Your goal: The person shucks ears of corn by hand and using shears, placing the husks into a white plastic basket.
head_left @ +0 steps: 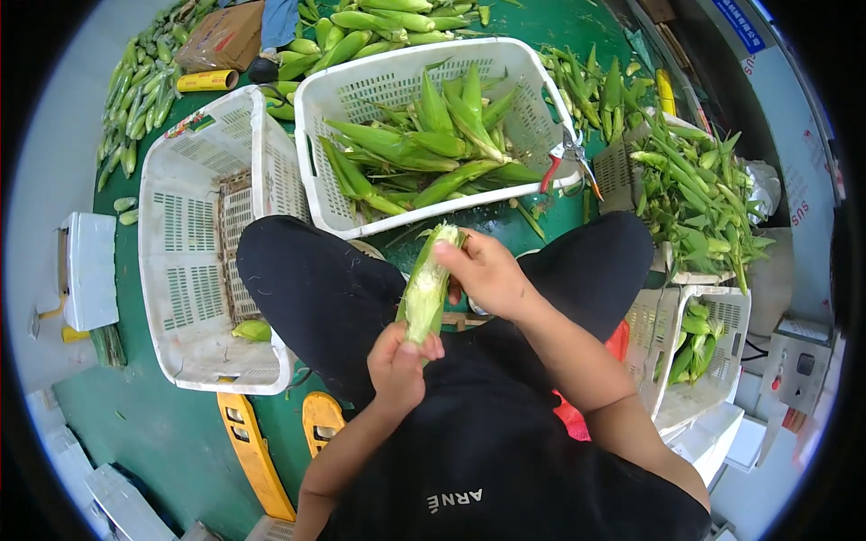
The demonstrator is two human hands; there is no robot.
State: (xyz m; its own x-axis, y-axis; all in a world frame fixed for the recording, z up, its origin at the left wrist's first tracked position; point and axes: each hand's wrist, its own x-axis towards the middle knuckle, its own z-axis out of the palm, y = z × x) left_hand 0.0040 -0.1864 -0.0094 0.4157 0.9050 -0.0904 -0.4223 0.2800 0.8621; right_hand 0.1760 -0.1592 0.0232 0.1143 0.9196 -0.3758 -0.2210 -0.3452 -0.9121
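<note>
Between my knees I hold an ear of corn, tilted, its pale inner side partly bared and green husk along its edges. My left hand is closed round its lower end. At the upper end my right hand grips it, thumb pressed on the pale part. Just beyond stands a white crate with several green ears of corn in it. A pair of red-handled pruning shears hangs on that crate's right rim.
To my left a white crate holds one green ear. Husks heap over a crate at right; another crate there holds green ears. More corn lies at the back. Yellow pallet-jack forks lie at lower left.
</note>
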